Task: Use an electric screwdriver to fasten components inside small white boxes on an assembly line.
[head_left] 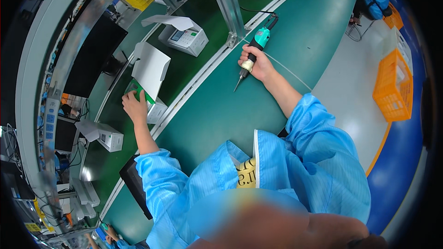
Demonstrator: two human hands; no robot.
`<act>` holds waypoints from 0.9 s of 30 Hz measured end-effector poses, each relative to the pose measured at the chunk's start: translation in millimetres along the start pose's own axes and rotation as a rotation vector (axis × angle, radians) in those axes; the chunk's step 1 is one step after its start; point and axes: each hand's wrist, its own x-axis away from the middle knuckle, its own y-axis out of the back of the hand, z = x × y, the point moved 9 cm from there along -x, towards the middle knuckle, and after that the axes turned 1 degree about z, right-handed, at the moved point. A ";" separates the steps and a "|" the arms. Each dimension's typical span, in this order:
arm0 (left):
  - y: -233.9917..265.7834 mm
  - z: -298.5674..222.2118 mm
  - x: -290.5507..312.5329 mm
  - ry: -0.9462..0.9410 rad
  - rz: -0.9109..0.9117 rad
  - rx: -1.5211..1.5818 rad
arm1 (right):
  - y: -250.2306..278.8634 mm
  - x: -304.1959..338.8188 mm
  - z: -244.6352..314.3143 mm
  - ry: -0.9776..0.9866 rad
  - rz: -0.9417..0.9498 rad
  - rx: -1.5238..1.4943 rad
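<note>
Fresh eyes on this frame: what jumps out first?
The teal-and-black electric screwdriver gripped upright in the right hand, tip down on the green bench mat at centre. Left of it, the left hand rests on an open white box with something green inside, on the conveyor belt. An orange crate stands at far right.

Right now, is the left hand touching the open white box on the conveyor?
Touching. The head view shows the left hand laid on the green part in the open white box, fingers over its front edge, with no gap visible.

A teal-and-black screwdriver (254, 48), green table (221, 106), white box (151, 69), plain light-blue sleeves (304, 124), orange crate (393, 87).
</note>
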 end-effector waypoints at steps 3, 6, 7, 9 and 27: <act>1.2 -5.8 -1.7 -0.022 -0.014 -0.073 | 2.2 0.4 2.5 0.009 -0.014 0.006; -1.2 -0.2 -3.9 -0.020 -0.011 -0.046 | 3.6 -4.0 2.6 -0.004 -0.028 -0.002; -2.2 6.4 -3.9 -0.016 -0.029 -0.003 | 1.4 -3.8 0.8 -0.016 -0.030 -0.013; -3.7 16.9 -3.3 -0.023 -0.052 0.052 | -1.9 -6.4 -4.9 -0.038 -0.033 -0.011; 3.6 26.1 10.4 0.168 -0.102 0.724 | 20.9 -14.4 -0.9 -0.047 -0.044 -0.004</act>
